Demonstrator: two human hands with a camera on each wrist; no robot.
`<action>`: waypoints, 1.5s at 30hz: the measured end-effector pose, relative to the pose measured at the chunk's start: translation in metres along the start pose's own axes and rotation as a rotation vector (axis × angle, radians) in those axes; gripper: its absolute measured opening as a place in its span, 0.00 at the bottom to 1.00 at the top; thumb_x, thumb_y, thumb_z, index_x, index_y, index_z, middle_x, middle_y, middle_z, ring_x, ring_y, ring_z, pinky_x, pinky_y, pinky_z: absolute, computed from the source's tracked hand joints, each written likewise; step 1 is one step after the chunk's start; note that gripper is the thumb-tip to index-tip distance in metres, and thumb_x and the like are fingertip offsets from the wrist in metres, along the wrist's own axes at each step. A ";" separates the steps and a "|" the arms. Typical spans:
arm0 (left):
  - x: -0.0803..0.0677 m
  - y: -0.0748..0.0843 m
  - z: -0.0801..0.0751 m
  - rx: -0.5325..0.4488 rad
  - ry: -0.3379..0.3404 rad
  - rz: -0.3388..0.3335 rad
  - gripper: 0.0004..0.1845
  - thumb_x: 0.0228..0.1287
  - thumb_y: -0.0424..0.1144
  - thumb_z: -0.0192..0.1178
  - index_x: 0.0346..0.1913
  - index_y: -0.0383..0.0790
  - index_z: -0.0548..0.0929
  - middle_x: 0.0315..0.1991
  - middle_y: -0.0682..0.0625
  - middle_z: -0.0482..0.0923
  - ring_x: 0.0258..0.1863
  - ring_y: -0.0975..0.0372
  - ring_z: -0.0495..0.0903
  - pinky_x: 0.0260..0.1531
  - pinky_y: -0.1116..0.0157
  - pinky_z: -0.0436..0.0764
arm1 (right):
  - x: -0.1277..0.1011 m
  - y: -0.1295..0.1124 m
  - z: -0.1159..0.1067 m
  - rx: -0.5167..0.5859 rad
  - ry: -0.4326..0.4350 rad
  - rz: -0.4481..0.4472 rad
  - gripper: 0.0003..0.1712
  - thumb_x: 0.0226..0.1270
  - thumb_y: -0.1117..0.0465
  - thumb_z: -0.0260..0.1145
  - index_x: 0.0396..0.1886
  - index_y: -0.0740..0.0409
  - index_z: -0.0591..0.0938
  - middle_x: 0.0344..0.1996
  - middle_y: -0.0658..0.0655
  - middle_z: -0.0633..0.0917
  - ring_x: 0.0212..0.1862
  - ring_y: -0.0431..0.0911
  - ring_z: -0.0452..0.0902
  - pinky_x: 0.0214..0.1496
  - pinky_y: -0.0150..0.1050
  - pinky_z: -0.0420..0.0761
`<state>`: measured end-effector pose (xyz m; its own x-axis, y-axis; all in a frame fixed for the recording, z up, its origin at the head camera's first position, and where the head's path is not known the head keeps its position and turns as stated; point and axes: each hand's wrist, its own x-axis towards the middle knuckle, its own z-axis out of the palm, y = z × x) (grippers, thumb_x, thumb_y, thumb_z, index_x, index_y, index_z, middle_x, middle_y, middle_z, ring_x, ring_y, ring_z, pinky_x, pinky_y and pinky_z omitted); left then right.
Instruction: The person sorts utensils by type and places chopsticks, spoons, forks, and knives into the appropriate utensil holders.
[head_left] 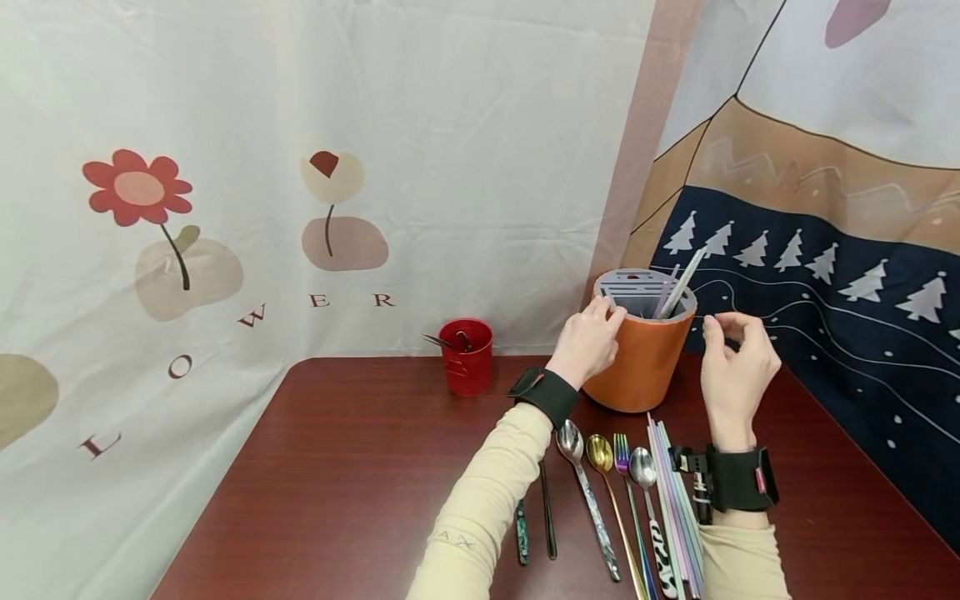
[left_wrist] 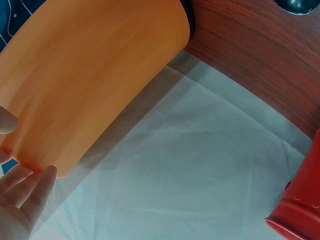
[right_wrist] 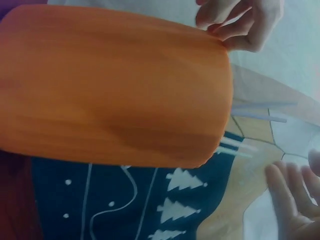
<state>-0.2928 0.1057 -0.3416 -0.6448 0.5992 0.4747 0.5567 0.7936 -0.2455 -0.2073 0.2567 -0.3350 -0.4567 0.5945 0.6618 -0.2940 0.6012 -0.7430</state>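
closest in, a row of cutlery lies on the dark red worktop [head_left: 360,467]. from the left come a green patterned handle [head_left: 522,533] and a dark handle [head_left: 549,517], both partly hidden by the left arm. next are a silver spoon [head_left: 591,502], a gold spoon [head_left: 600,454], a fork with a purple head [head_left: 622,463], a spoon with a black-and-white handle [head_left: 656,533] and a bundle of pastel sticks [head_left: 673,504].

beyond them, the left hand [head_left: 588,342] curls its grip over the rim of an orange holder [head_left: 633,358]. the right hand [head_left: 738,358] is raised just beside that holder, its grip slack and empty, fingers loosely bent (a black strap circles each wrist). the holder stands upright, and a few pale sticks [head_left: 684,283] lean out at the right of its grey slotted top [head_left: 633,287].

further left, near the far edge, sits a red cup [head_left: 467,367] with thin dark ends poking out. behind hangs white cloth [head_left: 465,125] printed with flowers.
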 end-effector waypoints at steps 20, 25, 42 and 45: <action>0.002 0.001 0.001 0.001 0.007 0.003 0.20 0.66 0.47 0.52 0.60 0.50 0.72 0.59 0.51 0.73 0.59 0.64 0.73 0.45 0.72 0.81 | -0.026 0.069 -0.036 -0.601 -1.090 0.208 0.18 0.65 0.56 0.60 0.44 0.68 0.76 0.37 0.67 0.81 0.35 0.56 0.77 0.30 0.45 0.74; 0.002 0.001 0.000 -0.001 -0.008 -0.001 0.20 0.66 0.47 0.52 0.60 0.50 0.71 0.60 0.51 0.73 0.60 0.63 0.73 0.46 0.72 0.81 | -0.031 0.076 -0.035 -0.591 -1.257 0.283 0.09 0.62 0.63 0.61 0.33 0.67 0.74 0.27 0.62 0.78 0.29 0.49 0.74 0.29 0.39 0.71; 0.000 0.000 0.000 -0.015 0.014 0.006 0.19 0.66 0.45 0.52 0.58 0.49 0.72 0.57 0.51 0.74 0.58 0.63 0.74 0.44 0.72 0.81 | -0.049 0.079 -0.031 -0.672 -1.312 0.359 0.08 0.54 0.66 0.62 0.29 0.64 0.71 0.15 0.56 0.77 0.20 0.47 0.72 0.27 0.39 0.68; 0.000 0.001 -0.001 -0.019 0.017 0.008 0.19 0.65 0.45 0.53 0.58 0.49 0.72 0.56 0.51 0.74 0.58 0.63 0.74 0.43 0.72 0.81 | -0.049 0.079 -0.030 -0.662 -1.332 0.372 0.10 0.57 0.67 0.63 0.31 0.66 0.71 0.16 0.56 0.76 0.21 0.46 0.73 0.27 0.38 0.70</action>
<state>-0.2919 0.1060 -0.3408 -0.6313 0.6038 0.4867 0.5723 0.7862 -0.2331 -0.1832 0.2911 -0.4234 -0.9209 0.0819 -0.3812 0.2534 0.8686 -0.4257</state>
